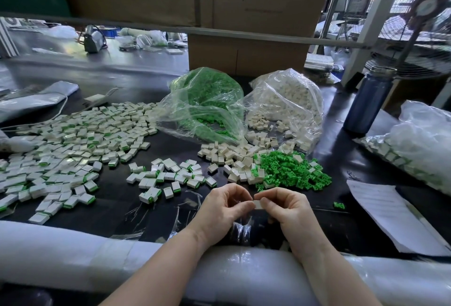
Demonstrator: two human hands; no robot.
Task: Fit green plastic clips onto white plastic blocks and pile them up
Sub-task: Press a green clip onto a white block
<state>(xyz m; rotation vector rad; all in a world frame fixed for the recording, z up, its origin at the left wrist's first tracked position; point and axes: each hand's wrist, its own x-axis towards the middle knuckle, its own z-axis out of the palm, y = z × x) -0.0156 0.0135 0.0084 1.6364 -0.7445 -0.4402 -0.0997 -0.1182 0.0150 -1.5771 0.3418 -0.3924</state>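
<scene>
My left hand [225, 204] and right hand [284, 204] pinching one white block [258, 204] between fingertips, loose green clips [290, 171] just beyond my right fingers, finished pile [73, 149] far left

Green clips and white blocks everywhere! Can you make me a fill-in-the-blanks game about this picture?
1. The right hand and left hand pinch one small ____ block between them.
2. The loose clips heaped on the table are ____.
3. The tall bottle at the right is ____.
4. The finished pieces are spread out to the ____ of the hands.

Missing words: white; green; blue; left
</scene>
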